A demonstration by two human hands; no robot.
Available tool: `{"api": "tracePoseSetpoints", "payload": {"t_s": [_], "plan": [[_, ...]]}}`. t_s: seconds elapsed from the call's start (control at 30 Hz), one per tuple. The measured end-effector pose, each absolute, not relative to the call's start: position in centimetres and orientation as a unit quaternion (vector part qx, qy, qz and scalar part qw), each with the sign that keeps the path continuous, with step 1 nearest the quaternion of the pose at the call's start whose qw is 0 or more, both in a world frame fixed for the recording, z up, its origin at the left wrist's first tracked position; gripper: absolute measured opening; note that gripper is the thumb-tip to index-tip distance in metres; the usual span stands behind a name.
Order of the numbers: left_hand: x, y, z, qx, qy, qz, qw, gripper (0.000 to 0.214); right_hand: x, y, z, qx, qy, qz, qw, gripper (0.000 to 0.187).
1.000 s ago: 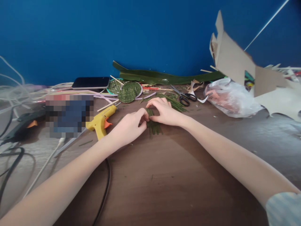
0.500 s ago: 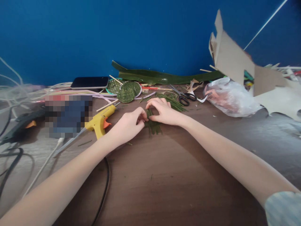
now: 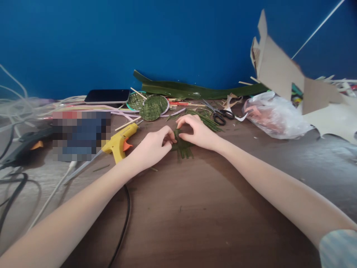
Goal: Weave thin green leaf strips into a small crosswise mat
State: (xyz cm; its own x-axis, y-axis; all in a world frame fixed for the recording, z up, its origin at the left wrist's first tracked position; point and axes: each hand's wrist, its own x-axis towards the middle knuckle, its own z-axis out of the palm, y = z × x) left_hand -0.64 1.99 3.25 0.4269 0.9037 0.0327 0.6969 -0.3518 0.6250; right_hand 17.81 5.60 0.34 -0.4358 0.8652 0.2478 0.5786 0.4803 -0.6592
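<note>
Between my hands a small piece of woven green leaf strips (image 3: 184, 149) lies on the brown table, its loose strip ends fanning toward me. My left hand (image 3: 156, 147) has its fingers curled and pinched at the piece's left edge. From the right, my right hand (image 3: 196, 132) reaches over it, thumb and fingertips pinching the weave near its top; the exact grip is partly hidden. Loose green leaf strips (image 3: 206, 121) lie just beyond my right hand. Black-handled scissors (image 3: 219, 113) rest beside those strips.
A yellow glue gun (image 3: 119, 141) lies left of my left hand, its black cord running toward me. Round woven leaf discs (image 3: 150, 108), a phone (image 3: 107, 96) and a long green leaf (image 3: 192, 90) line the back. At right are a plastic bag (image 3: 276, 115) and cut cardboard (image 3: 281, 63).
The camera view has shifted very slightly. My right hand's fingers have moved a little over the woven strips, while my left hand stays pinched at the edge.
</note>
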Motion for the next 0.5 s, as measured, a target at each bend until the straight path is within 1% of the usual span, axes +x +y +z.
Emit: {"api": "tracePoseSetpoints", "payload": {"t_s": [0.13, 0.23, 0.37, 0.5], "plan": [[-0.6, 2.03, 3.3, 0.801, 0.497, 0.193, 0.272, 0.016, 17.94, 5.63, 0.25, -0.427, -0.804, 0.251, 0.328, 0.01], [-0.57, 2.03, 3.33, 0.799, 0.502, 0.188, 0.271, 0.016, 17.84, 5.48, 0.45, -0.418, -0.797, 0.256, 0.354, 0.002], [-0.6, 2.05, 3.33, 0.8, 0.5, 0.189, 0.271, 0.017, 17.54, 5.31, 0.74, -0.423, -0.775, 0.277, 0.38, 0.007], [-0.71, 2.08, 3.3, 0.799, 0.5, 0.191, 0.274, 0.015, 17.47, 5.46, 0.74, -0.444, -0.744, 0.308, 0.392, 0.008]]}}
